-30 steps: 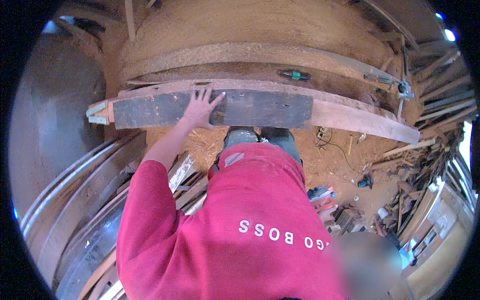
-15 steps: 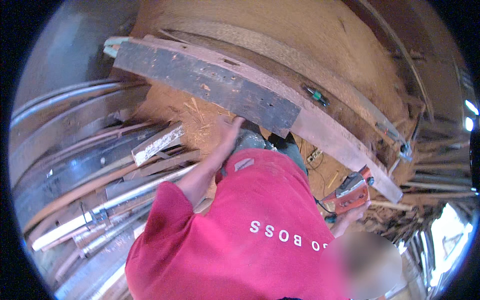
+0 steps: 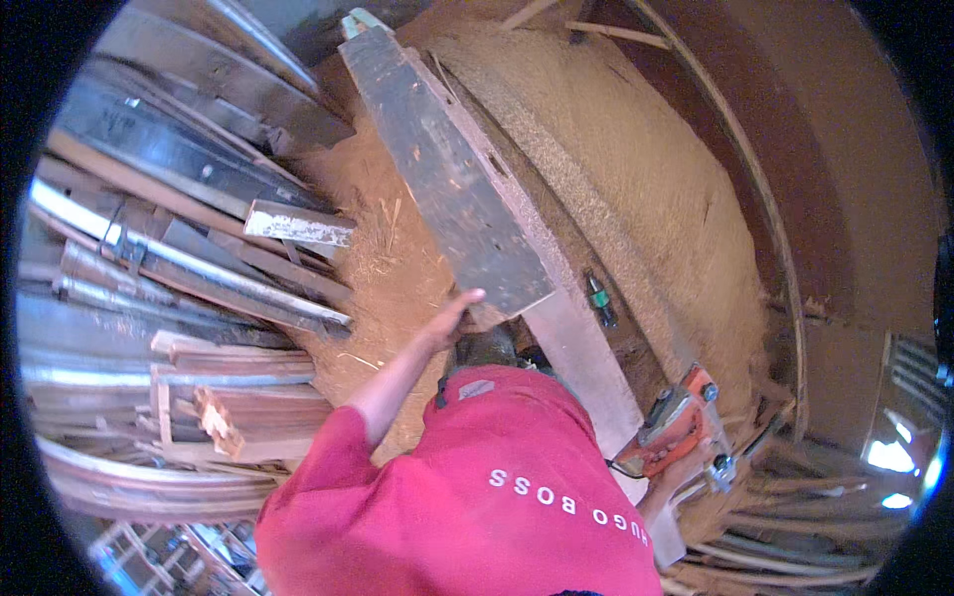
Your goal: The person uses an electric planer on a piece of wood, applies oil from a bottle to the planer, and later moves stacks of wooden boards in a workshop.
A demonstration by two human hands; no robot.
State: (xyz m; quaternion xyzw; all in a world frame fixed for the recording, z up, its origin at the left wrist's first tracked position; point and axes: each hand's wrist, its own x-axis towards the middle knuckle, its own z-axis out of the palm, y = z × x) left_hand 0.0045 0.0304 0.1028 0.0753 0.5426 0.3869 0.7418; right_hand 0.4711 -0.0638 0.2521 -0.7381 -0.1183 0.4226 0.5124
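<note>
A dark, worn wooden board (image 3: 447, 189) lies along a long pale beam (image 3: 586, 368). My left hand (image 3: 452, 320) grips the board's near edge close to its lower end, thumb on top and the other fingers mostly hidden. On the right, an orange electric planer (image 3: 668, 437) is at the bare end of the beam, held in my right hand (image 3: 686, 472), which is partly hidden behind it. Whether the planer touches the beam, I cannot tell.
A dark bottle with a green label (image 3: 601, 298) lies in the gap beyond the beam. Sawdust (image 3: 636, 179) is heaped behind it. Stacked timber (image 3: 238, 387) fills the left side. Wood shavings (image 3: 390, 223) cover the floor, and a metal clamp (image 3: 723, 467) stands near the planer.
The view has swung, so the board now runs more steeply. My left hand has moved onto the board's edge near its lower end. The planer, still in my right hand, is nearer the beam.
</note>
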